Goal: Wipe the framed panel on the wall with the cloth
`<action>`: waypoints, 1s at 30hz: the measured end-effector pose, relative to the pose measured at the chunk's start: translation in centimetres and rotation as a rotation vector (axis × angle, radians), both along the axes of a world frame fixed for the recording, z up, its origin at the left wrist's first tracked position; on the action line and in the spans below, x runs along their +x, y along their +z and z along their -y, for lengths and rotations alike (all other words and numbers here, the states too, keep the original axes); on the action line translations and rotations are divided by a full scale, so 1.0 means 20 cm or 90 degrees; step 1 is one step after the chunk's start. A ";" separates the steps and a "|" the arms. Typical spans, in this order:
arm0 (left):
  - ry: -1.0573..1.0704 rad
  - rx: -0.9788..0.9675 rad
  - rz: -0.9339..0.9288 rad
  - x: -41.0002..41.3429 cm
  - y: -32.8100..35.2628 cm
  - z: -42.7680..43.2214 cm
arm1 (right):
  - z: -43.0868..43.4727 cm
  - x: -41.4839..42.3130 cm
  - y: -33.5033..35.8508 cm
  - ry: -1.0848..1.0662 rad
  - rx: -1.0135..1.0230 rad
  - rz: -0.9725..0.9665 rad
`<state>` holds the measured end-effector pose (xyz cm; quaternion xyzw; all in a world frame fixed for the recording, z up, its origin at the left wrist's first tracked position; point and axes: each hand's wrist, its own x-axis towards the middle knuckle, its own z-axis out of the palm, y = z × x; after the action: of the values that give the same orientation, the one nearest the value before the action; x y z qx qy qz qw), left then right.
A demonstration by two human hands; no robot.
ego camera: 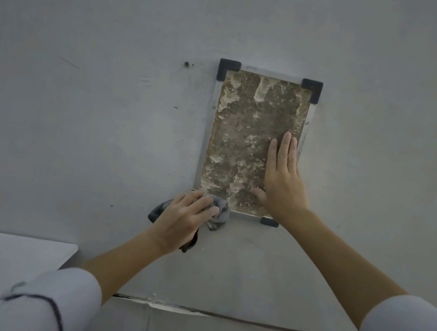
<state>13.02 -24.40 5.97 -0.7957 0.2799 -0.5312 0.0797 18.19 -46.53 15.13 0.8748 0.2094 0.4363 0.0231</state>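
Two hands are up at the wall (80, 84) — your left hand (182, 220) has its fingers curled around the grey cloth (219, 213), pressing it on the lower left corner of the framed panel (244, 140). Your right hand (282, 176) lies flat on the panel's lower right — fingers straight and together, gripping nothing.

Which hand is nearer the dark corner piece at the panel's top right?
Right. The right hand lies flat on the panel's right side, below the top-right corner piece. The left hand grips the cloth at the bottom-left corner, farther away.
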 end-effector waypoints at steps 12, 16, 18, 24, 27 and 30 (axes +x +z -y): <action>0.001 -0.061 0.059 0.11 0.25 0.18 | 0.20 0.01 0.01 0.041 -0.112 -0.004; -0.016 -0.006 0.001 0.09 0.02 0.21 | 0.22 0.02 0.02 0.057 -0.110 0.011; -0.025 0.016 -0.032 0.07 -0.03 0.20 | 0.23 0.02 0.03 0.068 -0.106 0.003; -0.034 -0.017 0.011 0.06 0.16 0.27 | 0.24 0.02 0.03 0.096 -0.095 -0.018; -0.022 -0.038 0.027 0.11 0.22 0.33 | 0.24 0.02 0.02 0.099 -0.086 -0.026; -0.040 -0.011 0.020 0.13 0.13 0.35 | 0.25 0.02 0.03 0.107 -0.092 -0.038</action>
<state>15.70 -31.41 8.54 -0.7787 0.2987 -0.5483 0.0609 18.61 -51.56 15.63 0.8627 0.3136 0.3944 0.0433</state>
